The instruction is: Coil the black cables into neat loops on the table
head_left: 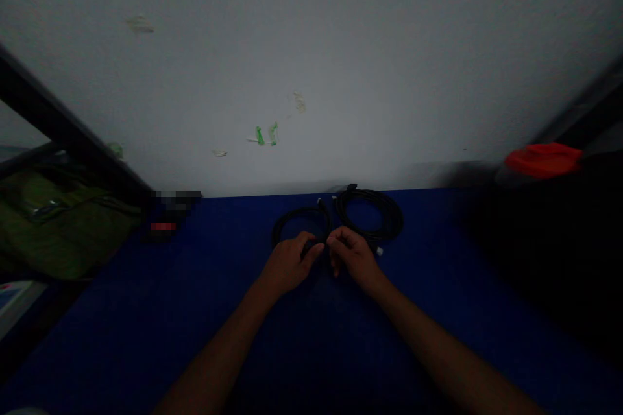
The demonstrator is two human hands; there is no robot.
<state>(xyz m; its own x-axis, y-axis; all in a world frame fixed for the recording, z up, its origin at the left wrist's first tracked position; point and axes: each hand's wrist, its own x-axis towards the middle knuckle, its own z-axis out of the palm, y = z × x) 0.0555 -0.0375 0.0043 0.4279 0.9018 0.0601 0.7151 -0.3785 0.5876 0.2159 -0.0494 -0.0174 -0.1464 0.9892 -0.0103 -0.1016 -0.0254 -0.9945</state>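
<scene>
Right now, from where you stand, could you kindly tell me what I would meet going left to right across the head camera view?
olive-green fabric, dark blurred object with a red patch, left hand, right hand, red object

Two black cables point(370, 214), one left hand point(289, 264), one right hand point(353, 256)

Two coiled black cables point(384, 200), side by side, on blue surface point(233, 227)

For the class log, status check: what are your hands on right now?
Left hand on black coiled cable. Right hand beside it, fingers curled. Second black coil behind right hand.
</scene>
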